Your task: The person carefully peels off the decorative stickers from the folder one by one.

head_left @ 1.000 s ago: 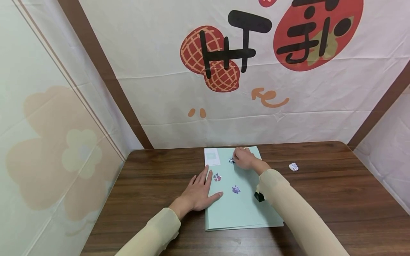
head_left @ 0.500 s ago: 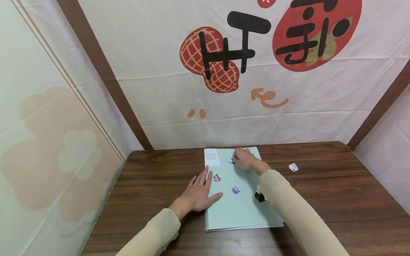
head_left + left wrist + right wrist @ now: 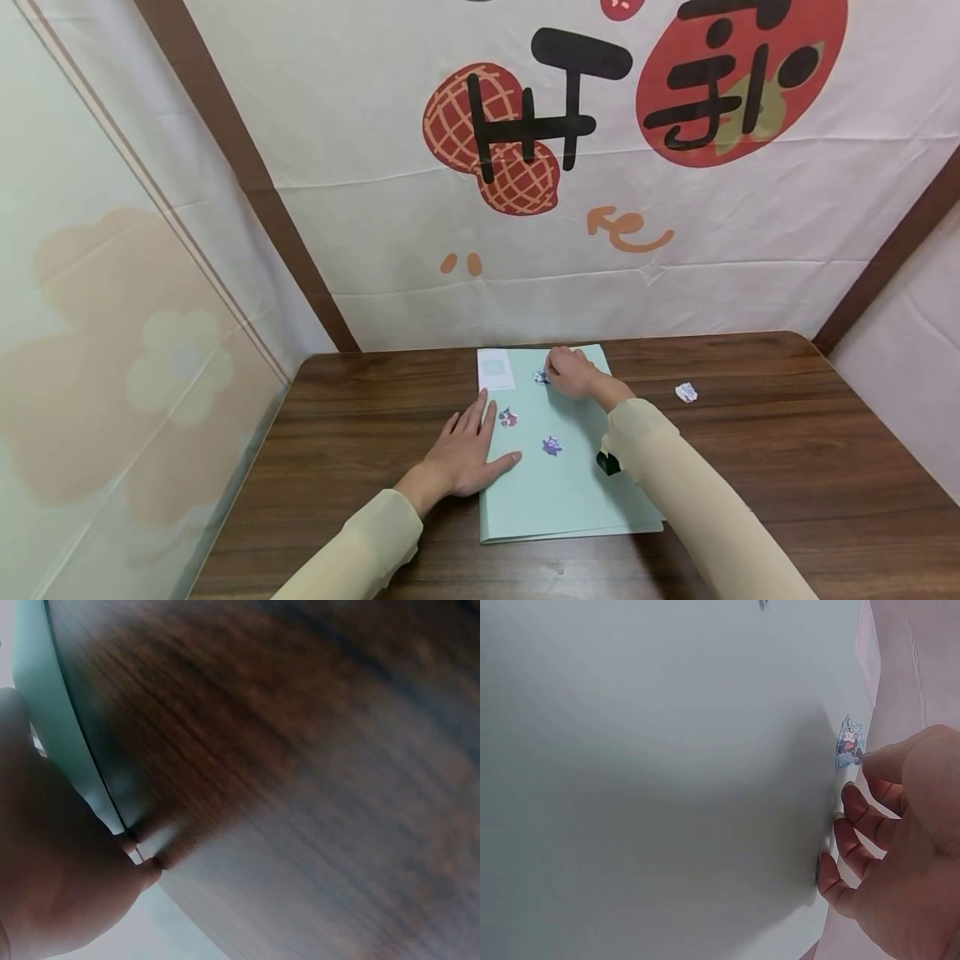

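Observation:
A pale green folder (image 3: 570, 500) lies on the wooden table. My left hand (image 3: 461, 458) rests spread over the folder's left edge, some fingertips reaching the table in the left wrist view. At the folder's upper part, my right hand (image 3: 572, 372) has curled fingers, and thumb and forefinger pinch the edge of a small blue cartoon sticker (image 3: 849, 741) against the cover. The sticker's held corner is hidden behind the thumb. Lower on the cover are a pink-and-purple sticker (image 3: 508, 417) beside my left fingers and a purple sticker (image 3: 552, 446).
A white label (image 3: 497, 369) covers the folder's upper left corner. A crumpled white scrap (image 3: 686, 392) lies on the table (image 3: 750, 450) to the right. Close behind the table's far edge hangs a printed cloth (image 3: 390, 217). A black object (image 3: 608, 462) shows beside the right sleeve.
The head view has shifted very slightly. Both hands, the folder and the stickers stay in place; the right fingers remain at the blue sticker.

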`<state>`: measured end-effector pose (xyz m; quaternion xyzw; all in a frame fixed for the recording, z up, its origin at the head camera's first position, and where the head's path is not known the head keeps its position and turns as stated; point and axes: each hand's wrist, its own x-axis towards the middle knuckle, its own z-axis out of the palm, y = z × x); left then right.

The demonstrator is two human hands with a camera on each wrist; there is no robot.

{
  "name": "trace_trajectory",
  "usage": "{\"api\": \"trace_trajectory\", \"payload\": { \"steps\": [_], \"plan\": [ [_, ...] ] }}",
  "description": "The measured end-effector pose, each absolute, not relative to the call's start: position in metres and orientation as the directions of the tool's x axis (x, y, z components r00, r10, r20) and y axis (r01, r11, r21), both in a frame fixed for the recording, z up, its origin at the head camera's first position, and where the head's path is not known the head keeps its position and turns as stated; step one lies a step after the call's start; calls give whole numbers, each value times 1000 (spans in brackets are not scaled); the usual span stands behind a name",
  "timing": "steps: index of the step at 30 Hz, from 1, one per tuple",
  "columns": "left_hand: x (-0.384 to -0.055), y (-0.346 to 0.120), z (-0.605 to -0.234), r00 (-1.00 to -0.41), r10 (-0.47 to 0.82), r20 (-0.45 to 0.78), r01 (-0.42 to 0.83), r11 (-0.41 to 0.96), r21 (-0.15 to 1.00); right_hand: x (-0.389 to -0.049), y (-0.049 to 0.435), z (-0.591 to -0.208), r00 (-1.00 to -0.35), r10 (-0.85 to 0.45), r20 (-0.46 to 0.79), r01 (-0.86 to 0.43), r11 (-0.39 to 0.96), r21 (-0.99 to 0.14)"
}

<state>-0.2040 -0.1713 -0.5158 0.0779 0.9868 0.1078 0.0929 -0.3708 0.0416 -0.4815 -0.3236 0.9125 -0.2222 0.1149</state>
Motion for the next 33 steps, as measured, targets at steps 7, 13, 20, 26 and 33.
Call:
{"api": "trace_trajectory", "payload": {
  "steps": [7,13,20,26,33],
  "plan": [
    [-203,-171,-509,-968,181,-174,141,966,218,-370,42,-480,-774,-630,-64,-529,698,-483],
    [-200,-171,-500,-967,187,-172,147,964,222,-370,41,-479,-773,-631,-63,-529,696,-485],
    [-201,-173,-501,-966,194,-170,153,962,228,-370,41,-478,-768,-638,-50,-539,686,-489],
    [-205,-176,-511,-965,199,-172,158,961,227,-370,41,-481,-765,-643,-41,-549,684,-480],
    [-202,-176,-505,-963,206,-175,163,959,233,-369,40,-483,-777,-628,-41,-535,693,-483]
  ]
}}
